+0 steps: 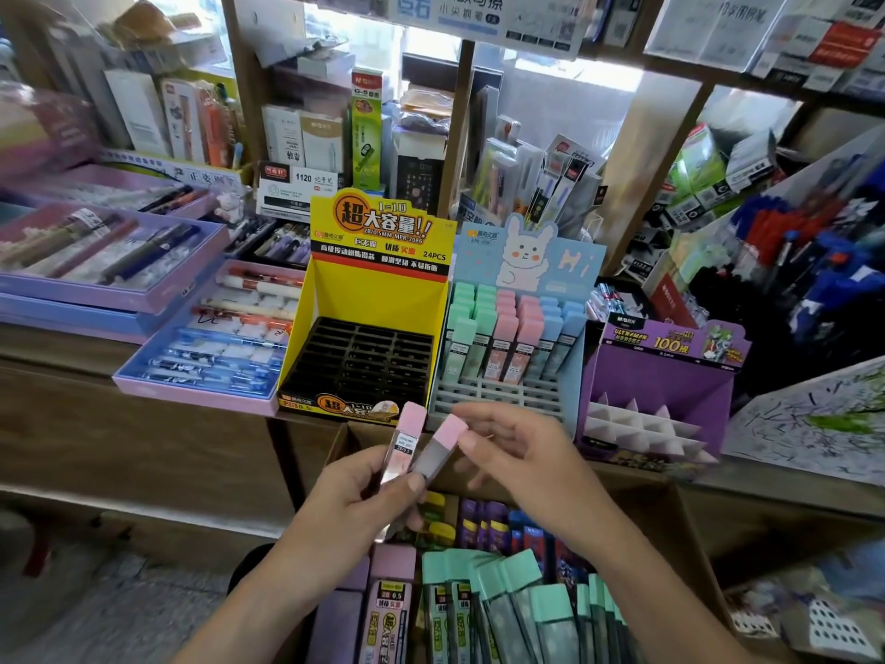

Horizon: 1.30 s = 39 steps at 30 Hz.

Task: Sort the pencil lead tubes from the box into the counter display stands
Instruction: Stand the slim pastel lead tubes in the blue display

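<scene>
Over box (692,558), left hand (354,496) grips two pink tubes (404,448), right hand (517,452) pinches one cap; sloppy transfer may drop it.

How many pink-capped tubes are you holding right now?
2. The left hand grips both: the left tube near upright, the right tube tilted rightward, its cap pinched by the right hand. Another could be hidden behind the fingers.
</scene>
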Available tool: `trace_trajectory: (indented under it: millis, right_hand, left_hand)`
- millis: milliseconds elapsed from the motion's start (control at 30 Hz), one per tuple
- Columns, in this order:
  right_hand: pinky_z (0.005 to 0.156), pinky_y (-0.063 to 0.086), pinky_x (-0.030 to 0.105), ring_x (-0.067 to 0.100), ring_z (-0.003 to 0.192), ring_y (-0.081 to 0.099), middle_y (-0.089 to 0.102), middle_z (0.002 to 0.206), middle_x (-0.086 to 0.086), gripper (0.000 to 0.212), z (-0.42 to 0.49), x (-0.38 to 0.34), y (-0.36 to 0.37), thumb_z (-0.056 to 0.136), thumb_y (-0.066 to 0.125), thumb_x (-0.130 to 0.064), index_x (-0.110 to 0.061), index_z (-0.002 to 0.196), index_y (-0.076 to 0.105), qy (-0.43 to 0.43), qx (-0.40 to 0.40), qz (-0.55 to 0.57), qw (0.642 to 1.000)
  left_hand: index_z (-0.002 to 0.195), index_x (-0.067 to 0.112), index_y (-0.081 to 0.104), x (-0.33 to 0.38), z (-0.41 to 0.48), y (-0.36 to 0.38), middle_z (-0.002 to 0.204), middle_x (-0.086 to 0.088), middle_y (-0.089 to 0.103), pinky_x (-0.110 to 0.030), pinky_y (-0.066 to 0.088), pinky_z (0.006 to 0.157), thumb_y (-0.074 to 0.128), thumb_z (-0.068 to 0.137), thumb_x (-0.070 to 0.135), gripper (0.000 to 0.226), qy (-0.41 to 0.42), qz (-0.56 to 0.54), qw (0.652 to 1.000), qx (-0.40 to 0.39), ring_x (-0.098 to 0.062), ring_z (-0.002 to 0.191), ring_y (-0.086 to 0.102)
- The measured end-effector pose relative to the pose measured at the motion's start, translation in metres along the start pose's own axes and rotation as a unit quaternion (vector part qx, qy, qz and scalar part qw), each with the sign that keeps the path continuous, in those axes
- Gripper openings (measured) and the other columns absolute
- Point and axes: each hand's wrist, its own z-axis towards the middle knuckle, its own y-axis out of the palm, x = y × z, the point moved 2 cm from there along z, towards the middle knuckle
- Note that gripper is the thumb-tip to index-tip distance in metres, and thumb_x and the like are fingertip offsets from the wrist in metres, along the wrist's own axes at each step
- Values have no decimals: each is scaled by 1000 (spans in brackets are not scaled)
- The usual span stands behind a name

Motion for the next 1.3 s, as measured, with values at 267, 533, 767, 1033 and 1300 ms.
trace_trajectory:
  millis: [267,533,767,1033,1300]
  right_hand:
    - [71,60,26,24,86,75,78,102,16,24,-3,9,-1,92,69,4,-3,115,71,18,-9,187,982]
    - [62,58,28,30,76,74,76,94,24,37,-3,6,-2,78,88,-21,-1,102,68,16,41,213,976]
    - [58,58,26,25,67,73,76,84,23,38,-1,7,2,72,90,-30,-5,93,71,28,76,209,975]
    - [65,62,27,24,75,75,78,93,21,9,-5,4,11,87,79,-15,-12,95,80,56,-1,201,978]
    - [61,61,24,26,74,77,80,86,12,9,2,-28,-34,90,76,-10,-16,92,82,-28,126,118,985]
  left_hand:
    - [105,8,72,-1,0,4,83,-3,70,-23,50,63,58,100,14,16,-2,-16,1000,-26,-16,70,64]
    - [112,23,74,-2,0,5,106,-15,75,-30,61,71,58,97,28,23,-38,-79,995,-37,-30,96,76]
    - [109,25,76,-1,-1,4,107,-17,77,-32,65,68,56,100,27,21,-43,-87,995,-27,-32,101,76]
    - [115,18,73,-1,-1,5,109,-15,77,-34,65,70,56,98,28,26,-20,-103,994,-10,-29,103,76]
    - [108,3,72,-5,6,-1,100,-16,77,-35,64,79,55,94,30,35,-8,-106,993,49,-29,94,75]
